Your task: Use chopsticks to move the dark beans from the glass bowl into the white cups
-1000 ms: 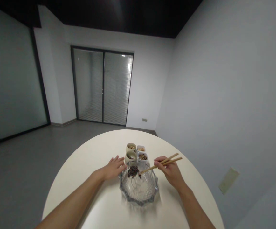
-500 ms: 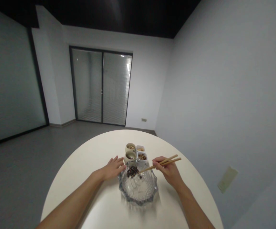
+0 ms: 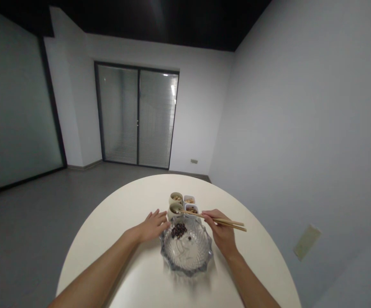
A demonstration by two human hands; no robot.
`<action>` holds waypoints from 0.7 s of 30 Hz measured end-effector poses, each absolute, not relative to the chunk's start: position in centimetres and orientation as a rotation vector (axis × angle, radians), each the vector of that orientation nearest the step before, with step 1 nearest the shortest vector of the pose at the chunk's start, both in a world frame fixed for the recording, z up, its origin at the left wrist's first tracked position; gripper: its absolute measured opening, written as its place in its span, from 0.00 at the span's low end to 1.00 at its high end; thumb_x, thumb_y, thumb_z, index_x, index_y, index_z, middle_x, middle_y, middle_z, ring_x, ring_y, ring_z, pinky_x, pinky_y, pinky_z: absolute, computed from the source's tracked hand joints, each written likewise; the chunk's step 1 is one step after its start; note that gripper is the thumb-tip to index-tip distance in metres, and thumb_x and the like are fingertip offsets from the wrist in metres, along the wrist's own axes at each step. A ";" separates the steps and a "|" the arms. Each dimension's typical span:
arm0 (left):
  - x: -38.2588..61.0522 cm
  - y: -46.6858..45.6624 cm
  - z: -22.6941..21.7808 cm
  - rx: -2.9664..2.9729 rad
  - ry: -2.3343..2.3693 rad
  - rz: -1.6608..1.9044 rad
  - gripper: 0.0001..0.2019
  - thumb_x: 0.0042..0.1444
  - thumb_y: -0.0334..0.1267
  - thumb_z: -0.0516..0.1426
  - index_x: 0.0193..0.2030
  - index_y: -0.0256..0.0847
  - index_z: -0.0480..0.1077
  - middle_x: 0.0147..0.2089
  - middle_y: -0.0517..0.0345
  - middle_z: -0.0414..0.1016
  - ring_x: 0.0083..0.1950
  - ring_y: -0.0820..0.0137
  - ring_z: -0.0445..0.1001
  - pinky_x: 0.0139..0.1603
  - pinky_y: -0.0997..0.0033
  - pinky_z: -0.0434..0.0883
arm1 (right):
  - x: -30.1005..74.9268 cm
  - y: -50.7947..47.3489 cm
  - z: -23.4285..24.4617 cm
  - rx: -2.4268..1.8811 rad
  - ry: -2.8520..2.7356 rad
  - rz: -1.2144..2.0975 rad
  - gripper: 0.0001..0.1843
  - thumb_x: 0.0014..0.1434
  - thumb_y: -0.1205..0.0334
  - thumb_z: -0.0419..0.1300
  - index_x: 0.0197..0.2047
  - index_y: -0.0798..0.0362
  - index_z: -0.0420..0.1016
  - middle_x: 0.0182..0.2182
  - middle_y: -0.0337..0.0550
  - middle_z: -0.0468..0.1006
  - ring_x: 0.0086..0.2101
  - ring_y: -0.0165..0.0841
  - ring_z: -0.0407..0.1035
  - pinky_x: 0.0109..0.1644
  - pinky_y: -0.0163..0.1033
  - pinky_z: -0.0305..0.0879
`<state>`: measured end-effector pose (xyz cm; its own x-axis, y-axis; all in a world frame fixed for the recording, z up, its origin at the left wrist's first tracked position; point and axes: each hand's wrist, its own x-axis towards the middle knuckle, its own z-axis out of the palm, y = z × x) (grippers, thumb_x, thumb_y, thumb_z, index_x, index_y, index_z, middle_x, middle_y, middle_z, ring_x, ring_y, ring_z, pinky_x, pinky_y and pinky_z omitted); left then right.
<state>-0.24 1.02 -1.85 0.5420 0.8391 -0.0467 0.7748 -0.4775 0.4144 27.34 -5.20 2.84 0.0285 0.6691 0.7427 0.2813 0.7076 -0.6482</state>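
Here's the clear glass bowl (image 3: 187, 259) between both hands, dark beans (image 3: 179, 231) heaped inside, just right of the left hand (image 3: 153, 225), which sits open, fingers spread, by the rim. And the right hand (image 3: 220, 232) grips wooden chopsticks (image 3: 233, 223), tips out to its left, at the nearer round cup's (image 3: 174, 210) mouth! Well beyond both hands, glass doors (image 3: 137, 115).

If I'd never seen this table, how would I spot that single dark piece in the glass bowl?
On the pale, round-edged table, find the clear, scalloped glass bowl. Inside it is a dark heap; to its right and nearer the viewer sits the lone dark piece, by itself while the others bunch together.
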 end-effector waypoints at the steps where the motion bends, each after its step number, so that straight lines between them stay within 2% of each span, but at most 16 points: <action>1: -0.3 1.0 -1.8 2.395 1.317 0.229 0.28 0.68 0.58 0.37 0.65 0.49 0.61 0.72 0.56 0.43 0.72 0.49 0.35 0.67 0.39 0.37 | 27.3 -5.2 2.9 -0.808 -1.577 0.361 0.06 0.59 0.59 0.63 0.36 0.51 0.80 0.32 0.43 0.78 0.34 0.32 0.73 0.40 0.36 0.70; 11: -0.5 0.9 -1.7 2.386 1.329 0.203 0.29 0.67 0.60 0.35 0.66 0.51 0.59 0.72 0.57 0.43 0.72 0.52 0.34 0.68 0.41 0.37 | 28.0 -5.1 3.0 -0.892 -1.598 0.384 0.10 0.59 0.54 0.63 0.35 0.53 0.80 0.33 0.45 0.79 0.35 0.33 0.73 0.41 0.37 0.70; 17: -1.1 1.2 -2.1 2.398 1.309 0.212 0.29 0.67 0.60 0.35 0.65 0.50 0.59 0.72 0.56 0.42 0.72 0.51 0.34 0.68 0.41 0.37 | 29.4 -5.3 4.0 -0.975 -1.560 0.532 0.20 0.57 0.45 0.61 0.35 0.56 0.78 0.25 0.45 0.76 0.26 0.31 0.70 0.30 0.34 0.69; 21: -1.1 1.1 -2.1 2.393 1.308 0.227 0.29 0.67 0.60 0.36 0.66 0.49 0.60 0.72 0.55 0.42 0.72 0.50 0.35 0.68 0.40 0.37 | 30.0 -5.4 4.4 -1.026 -1.583 0.582 0.24 0.56 0.42 0.61 0.34 0.57 0.77 0.25 0.46 0.77 0.27 0.31 0.71 0.30 0.34 0.69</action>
<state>-1.14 1.08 -2.14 0.5481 0.8349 -0.0494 0.7697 -0.4804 0.4204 30.03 -5.41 4.44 -0.0159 0.8516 0.5240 0.3094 0.5025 -0.8073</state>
